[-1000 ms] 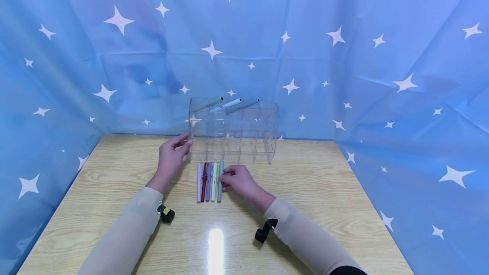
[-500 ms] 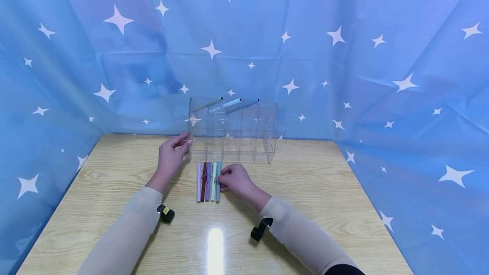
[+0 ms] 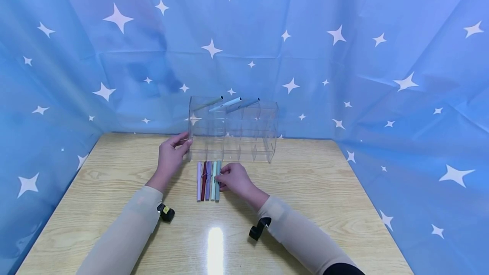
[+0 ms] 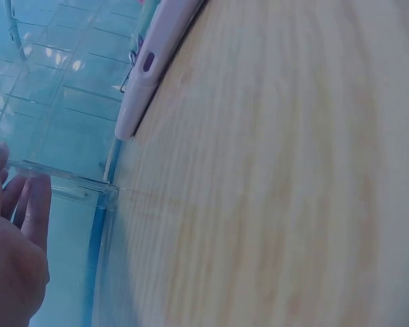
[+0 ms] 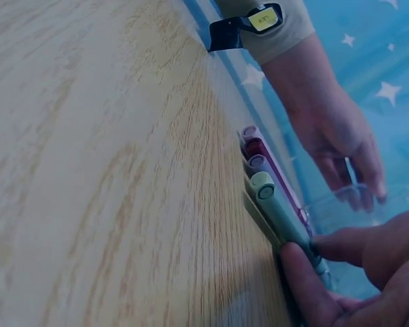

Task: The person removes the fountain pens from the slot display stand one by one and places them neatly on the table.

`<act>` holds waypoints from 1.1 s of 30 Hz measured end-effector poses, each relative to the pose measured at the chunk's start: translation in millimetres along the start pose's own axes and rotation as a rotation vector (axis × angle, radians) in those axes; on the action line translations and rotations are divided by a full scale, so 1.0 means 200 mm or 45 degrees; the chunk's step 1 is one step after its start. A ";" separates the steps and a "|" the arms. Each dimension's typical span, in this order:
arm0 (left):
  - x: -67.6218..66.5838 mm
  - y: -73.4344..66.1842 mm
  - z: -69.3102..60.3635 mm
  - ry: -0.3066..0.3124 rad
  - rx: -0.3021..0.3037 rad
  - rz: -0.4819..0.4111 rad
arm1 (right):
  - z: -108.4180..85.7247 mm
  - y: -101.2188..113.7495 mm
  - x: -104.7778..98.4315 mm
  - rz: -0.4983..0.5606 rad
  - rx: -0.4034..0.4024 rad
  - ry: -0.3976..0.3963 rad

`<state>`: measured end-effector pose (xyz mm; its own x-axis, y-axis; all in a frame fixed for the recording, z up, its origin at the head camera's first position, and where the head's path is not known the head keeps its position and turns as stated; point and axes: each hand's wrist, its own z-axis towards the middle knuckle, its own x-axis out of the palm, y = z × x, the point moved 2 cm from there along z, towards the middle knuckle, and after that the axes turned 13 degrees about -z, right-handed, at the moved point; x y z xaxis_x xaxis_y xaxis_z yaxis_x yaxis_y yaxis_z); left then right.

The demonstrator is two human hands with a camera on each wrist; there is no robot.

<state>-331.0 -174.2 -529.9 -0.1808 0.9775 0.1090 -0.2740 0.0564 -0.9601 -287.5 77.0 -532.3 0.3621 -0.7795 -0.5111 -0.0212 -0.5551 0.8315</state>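
Pinching the teal pen [image 3: 217, 193] — our right hand [image 3: 234, 178] holds it at the row's right end.
We have thumb and finger on its sides, apparently to keep it snug beside the mint pen [image 3: 213, 192]; the purple pen [image 3: 208, 191], dark red pen [image 3: 203, 188] and lilac pen [image 3: 199, 186] lie further left, all just near of the clear organizer [image 3: 231, 156]. Our left hand [image 3: 170, 159], fingers fairly straight, touches its left wall, presumably as a brace — we judge it light enough to slide. At its far side, three pens lean right, their slots probably too roomy to keep them upright.
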 end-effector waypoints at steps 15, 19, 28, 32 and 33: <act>-0.01 0.00 0.00 0.007 -0.009 -0.004 | 0.00 0.01 0.01 -0.001 0.020 -0.016; -0.01 0.00 0.00 0.002 -0.012 0.008 | 0.01 0.01 0.01 0.010 0.030 -0.018; 0.00 0.00 0.00 0.000 -0.014 0.021 | 0.01 0.00 0.01 0.017 0.019 -0.013; -0.01 0.00 0.00 0.002 -0.010 0.014 | 0.00 0.01 0.01 0.023 0.005 -0.008; -0.01 0.00 0.00 0.004 -0.008 0.014 | 0.00 0.01 0.00 0.022 0.002 -0.008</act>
<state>-330.6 -175.3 -529.9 -0.1805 0.9788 0.0973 -0.2659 0.0467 -0.9629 -286.4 75.7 -531.5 0.3558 -0.7908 -0.4980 -0.0291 -0.5420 0.8399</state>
